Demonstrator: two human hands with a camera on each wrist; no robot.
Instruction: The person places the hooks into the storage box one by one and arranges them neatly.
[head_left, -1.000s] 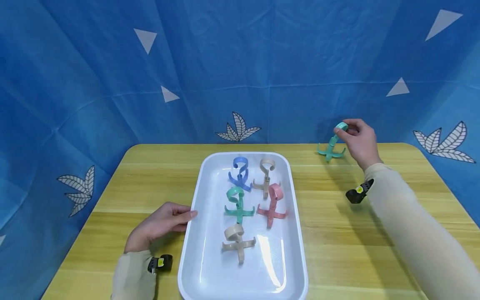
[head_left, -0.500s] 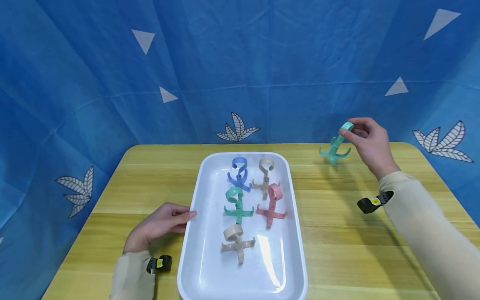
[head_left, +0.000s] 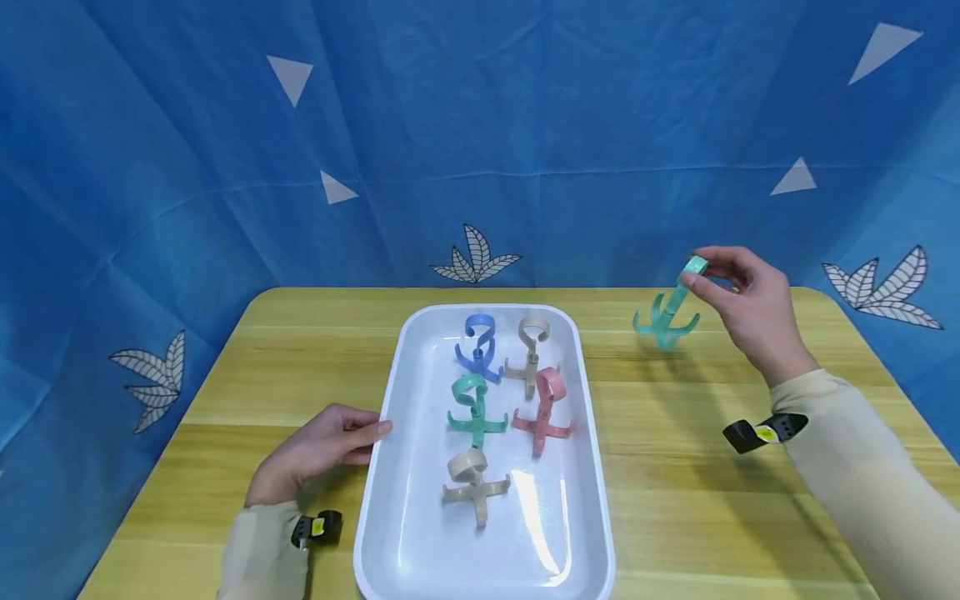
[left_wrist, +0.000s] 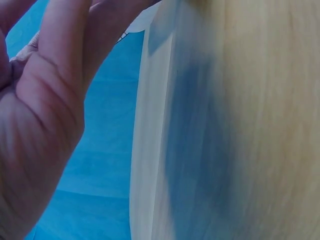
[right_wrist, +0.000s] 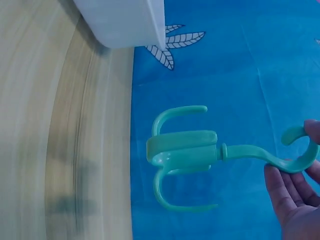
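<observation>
By its curved top, my right hand [head_left: 757,308] pinches a green multi-prong hanging hook [head_left: 666,321] between thumb and fingers. The right wrist view shows this green hook [right_wrist: 185,150] with its prongs spread at the end away from the hand, raised off the wooden table. At the left rim of the white tray [head_left: 375,517], my left hand [head_left: 330,446] grips the edge, thumb over the rim and fingers outside. Inside the tray lie a blue hook [head_left: 480,358], a second green hook [head_left: 477,417], a pink hook [head_left: 545,417] and two beige hooks, one at the back [head_left: 532,367].
The wooden table [head_left: 675,500] ends at a blue cloth backdrop [head_left: 480,125] with leaf and triangle prints. Each wrist wears a small black camera; the right one [head_left: 761,433] sits over the table. The tray's corner [right_wrist: 125,25] shows in the right wrist view.
My right hand has drawn the green hook a little toward the person and to the right, lifting it off the table. The left hand and the tray have stayed in place.
</observation>
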